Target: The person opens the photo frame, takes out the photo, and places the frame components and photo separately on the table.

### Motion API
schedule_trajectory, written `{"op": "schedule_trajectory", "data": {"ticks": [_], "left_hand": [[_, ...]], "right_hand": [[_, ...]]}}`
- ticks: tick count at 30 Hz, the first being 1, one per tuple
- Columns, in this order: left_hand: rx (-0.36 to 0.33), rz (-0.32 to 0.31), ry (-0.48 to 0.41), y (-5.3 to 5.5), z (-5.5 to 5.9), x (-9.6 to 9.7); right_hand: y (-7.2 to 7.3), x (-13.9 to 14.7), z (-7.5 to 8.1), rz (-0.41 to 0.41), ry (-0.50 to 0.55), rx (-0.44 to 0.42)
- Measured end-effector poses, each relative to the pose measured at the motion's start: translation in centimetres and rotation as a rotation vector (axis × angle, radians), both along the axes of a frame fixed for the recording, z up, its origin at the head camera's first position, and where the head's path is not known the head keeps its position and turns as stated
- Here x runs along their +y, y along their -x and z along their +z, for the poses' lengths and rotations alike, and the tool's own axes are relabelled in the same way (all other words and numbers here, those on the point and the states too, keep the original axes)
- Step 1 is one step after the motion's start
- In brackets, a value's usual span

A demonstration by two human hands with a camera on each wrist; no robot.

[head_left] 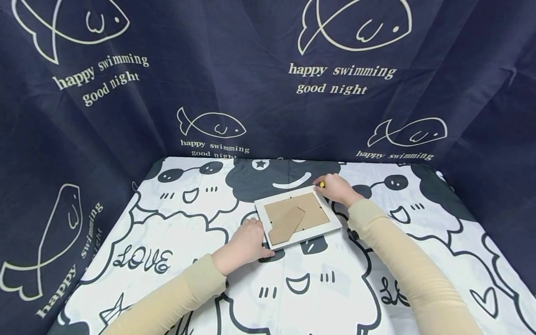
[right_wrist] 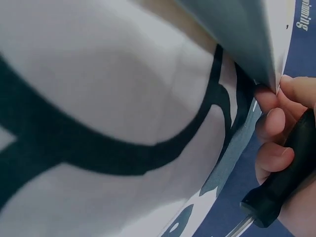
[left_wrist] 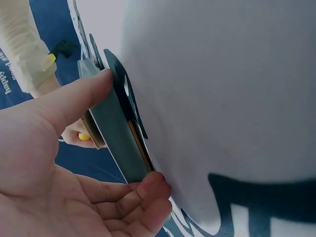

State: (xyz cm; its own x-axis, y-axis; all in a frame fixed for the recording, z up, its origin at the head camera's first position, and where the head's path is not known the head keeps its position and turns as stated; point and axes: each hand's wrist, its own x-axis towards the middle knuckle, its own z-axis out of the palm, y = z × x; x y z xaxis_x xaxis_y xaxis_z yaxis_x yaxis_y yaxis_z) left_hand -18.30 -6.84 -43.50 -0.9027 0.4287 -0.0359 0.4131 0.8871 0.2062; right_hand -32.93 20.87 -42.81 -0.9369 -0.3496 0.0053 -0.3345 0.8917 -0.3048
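A white picture frame [head_left: 315, 230] lies face down, its brown backing board [head_left: 319, 213] and stand flap [head_left: 289, 223] facing up. My left hand [head_left: 247, 242] grips its left end, thumb at the near corner; the left wrist view shows thumb [left_wrist: 94, 89] and fingers [left_wrist: 153, 192] spanning the edge. At the far right corner my right hand [head_left: 338, 188] pinches the frame [right_wrist: 269, 74] between thumb and index finger. That hand also holds a screwdriver [right_wrist: 286, 177] with a black handle against the palm. The screwdriver's yellow end [head_left: 322, 184] shows in the head view.
A white cloth [head_left: 176, 232] with black cartoon drawings covers the table. Dark blue curtains [head_left: 268, 93] with fish prints hang behind and at both sides. A small black object [head_left: 353, 234] sits under the right wrist.
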Motion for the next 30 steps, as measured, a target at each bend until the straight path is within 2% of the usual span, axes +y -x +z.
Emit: {"op": "schedule_trajectory", "data": {"ticks": [8, 15, 19, 26, 30], "left_hand": [[-0.066, 0.002, -0.096, 0.3, -0.1, -0.3], [-0.084, -0.039, -0.188, 0.8, -0.5, -0.9], [-0.086, -0.050, -0.200, 1.0, -0.6, -1.1], [-0.121, -0.053, -0.194, 1.2, -0.5, -1.3], [-0.134, -0.057, -0.206, 1.3, -0.2, -1.4]], "right_hand": [[-0.9, 0.4, 0.0, -0.022, 0.001, -0.002], [-1.8, 0.9, 0.0, -0.021, 0.023, 0.022], [-2.1, 1.1, 0.0, -0.034, 0.031, 0.019], [-2.8, 1.5, 0.0, -0.092, 0.054, -0.074], [-3.2, 1.6, -0.1, -0.111, 0.063, -0.084]]}}
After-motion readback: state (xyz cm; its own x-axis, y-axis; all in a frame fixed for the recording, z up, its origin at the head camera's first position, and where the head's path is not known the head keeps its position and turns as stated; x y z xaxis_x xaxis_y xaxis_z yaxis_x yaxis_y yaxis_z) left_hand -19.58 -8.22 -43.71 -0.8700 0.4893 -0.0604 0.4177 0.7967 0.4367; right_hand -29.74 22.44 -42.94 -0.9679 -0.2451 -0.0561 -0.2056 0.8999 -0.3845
